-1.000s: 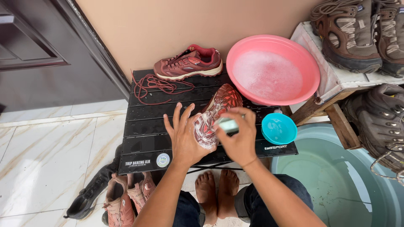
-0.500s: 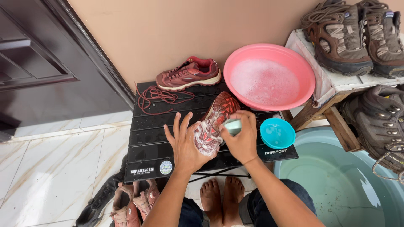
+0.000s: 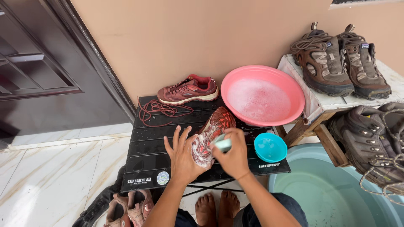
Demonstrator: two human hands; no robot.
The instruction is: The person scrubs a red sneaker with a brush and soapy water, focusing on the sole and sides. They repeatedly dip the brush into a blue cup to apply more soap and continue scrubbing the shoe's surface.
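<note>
- Two bare hands work over one soapy maroon mesh sneaker, lying sole-up and tilted on the black slatted folding table, near its front edge.
- Left hand: fingers spread wide, palm pressed against the shoe's heel end, bracing it.
- Right hand: fingers curled tight round a pale green brush or sponge, held against the sole.
- Nearby: matching maroon sneaker upright at the table's back edge, loose dark red laces beside it, round pink plastic basin of suds touching the table's right rear corner, small turquoise plastic bowl just beside the right hand.
- Risk, judged: wet slats and a soaped sole; a hard stroke could slide the shoe off the front edge toward the bare feet below.
- Risk, judged: the right elbow swings close to the turquoise bowl; a knock would tip it into the large teal tub.
- Hidden: scrubbing tool mostly covered by fingers, kind uncertain; shoe's upper faces down, unseen; tub cut off at frame edge.
</note>
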